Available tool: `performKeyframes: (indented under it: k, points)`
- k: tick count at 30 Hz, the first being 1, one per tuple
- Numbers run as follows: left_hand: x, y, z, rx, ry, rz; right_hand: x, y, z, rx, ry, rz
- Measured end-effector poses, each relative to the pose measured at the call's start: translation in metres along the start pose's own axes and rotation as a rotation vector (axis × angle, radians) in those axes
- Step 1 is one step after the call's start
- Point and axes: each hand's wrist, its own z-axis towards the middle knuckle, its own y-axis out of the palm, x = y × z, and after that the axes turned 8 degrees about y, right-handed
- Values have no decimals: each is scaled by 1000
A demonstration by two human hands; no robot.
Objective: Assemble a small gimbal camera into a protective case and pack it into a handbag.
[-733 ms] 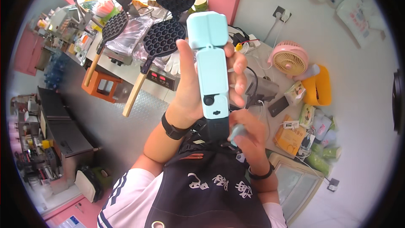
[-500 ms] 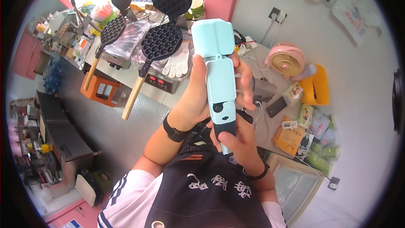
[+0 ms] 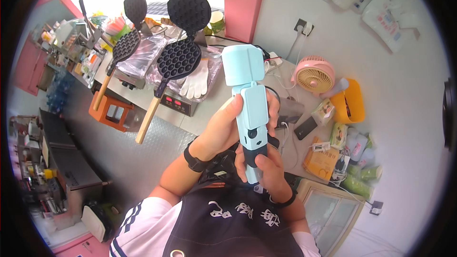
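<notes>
A light-blue handheld device [image 3: 255, 105] with a blocky head, a jointed neck and a black band low on its grip stands upright before my chest. My left hand [image 3: 221, 126] wraps its middle, thumb along the left side and fingers curled behind to the right edge. Lower down, my right hand [image 3: 272, 170] closes round the black band, its thumb on the front. Part of the fingers of both hands is hidden behind the device. Beyond it, at the left, lies an opened round waffle iron [image 3: 178, 59] with a wooden handle.
A second waffle iron [image 3: 126, 45] stands farther left. White gloves [image 3: 196, 80] lie on the counter. To the right are a pink fan [image 3: 314, 75], a yellow bin [image 3: 353, 114], a dark phone [image 3: 305, 127] and cables. An orange stool [image 3: 105, 114] stands below the counter.
The device has come lower and slightly right in the picture, both hands with it. My left fingers, more spread before, now curl closer round it. The surroundings have shifted a little.
</notes>
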Motion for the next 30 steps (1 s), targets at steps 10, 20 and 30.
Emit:
performKeyframes:
  k: [10, 20, 30]
  points:
    - [0, 3, -3, -22, -42, 114, 2, -8, -8, -29, 5, 64]
    - [18, 5, 26, 278, 107, 69, -14, 3, -21, 95, 119, 41]
    - [24, 16, 34, 403, 55, -49, -41, 18, -31, 121, 207, 25]
